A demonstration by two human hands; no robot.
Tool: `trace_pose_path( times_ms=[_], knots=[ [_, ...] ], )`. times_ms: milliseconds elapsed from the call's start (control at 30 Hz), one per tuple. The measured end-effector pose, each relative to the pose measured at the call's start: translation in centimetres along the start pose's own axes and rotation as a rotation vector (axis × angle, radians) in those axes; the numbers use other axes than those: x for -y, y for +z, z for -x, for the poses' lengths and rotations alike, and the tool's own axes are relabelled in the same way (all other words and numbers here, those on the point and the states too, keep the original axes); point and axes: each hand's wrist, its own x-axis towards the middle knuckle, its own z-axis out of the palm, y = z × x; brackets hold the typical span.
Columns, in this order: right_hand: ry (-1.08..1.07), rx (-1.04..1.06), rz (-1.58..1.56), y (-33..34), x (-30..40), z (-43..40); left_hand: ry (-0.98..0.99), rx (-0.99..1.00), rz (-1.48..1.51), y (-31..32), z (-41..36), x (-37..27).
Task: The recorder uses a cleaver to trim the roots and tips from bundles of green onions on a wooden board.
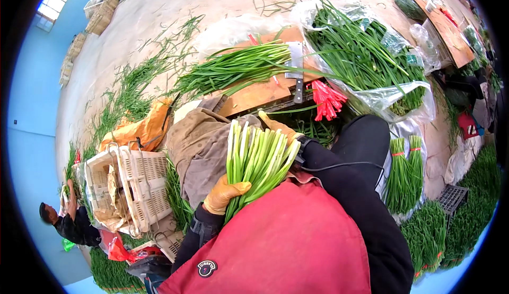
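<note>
My left hand [227, 194], in a yellowish glove, is closed around a bunch of green garlic chives [258, 155] with pale cut ends upward, against my red apron [270, 246]. Just behind the bunch, my right hand [278, 127] wears a similar glove; its thumb points up and its fingers are partly hidden by the stalks. On the wooden board [254, 99] beyond lie more loose chives [238, 65], with a cleaver [295, 61] across their right end. Red ties [328, 99] hang at the board's right edge.
An open plastic bag of chives [366, 51] stands beyond at right. Two tied bundles [397, 178] lie on a sheet to my right. White plastic crates [139, 186] and an orange sack [139, 127] are at left. A person [75, 224] works at far left; trimmings [135, 87] litter the floor.
</note>
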Motion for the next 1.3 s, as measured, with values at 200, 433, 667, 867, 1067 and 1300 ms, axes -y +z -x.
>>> trace_pose_path(
  times_ms=[200,433,667,867,1067,1300],
  knots=[
    [-0.102,-0.19,0.818,2.1,-0.6,-2.1,0.053,-0.13,-0.109,-0.7,1.2,0.4],
    [-0.011,-0.21,1.102,0.2,-0.8,-6.2,-0.005,-0.186,-0.117,-1.5,0.9,0.7],
    [-0.419,-0.527,0.504,0.5,4.4,0.1,0.047,-0.125,-0.055,-0.4,0.3,0.0],
    [-0.503,-0.139,-0.096,1.8,15.1,8.8,-0.012,-0.059,0.02,-0.8,-0.5,0.2],
    [-0.358,-0.087,0.123,10.9,19.3,11.1,-0.035,-0.033,-0.039,-1.1,-0.5,0.5],
    [0.065,0.107,1.666,13.7,16.7,9.5,-0.142,-0.012,-0.067,-0.6,-0.7,0.9]
  ],
)
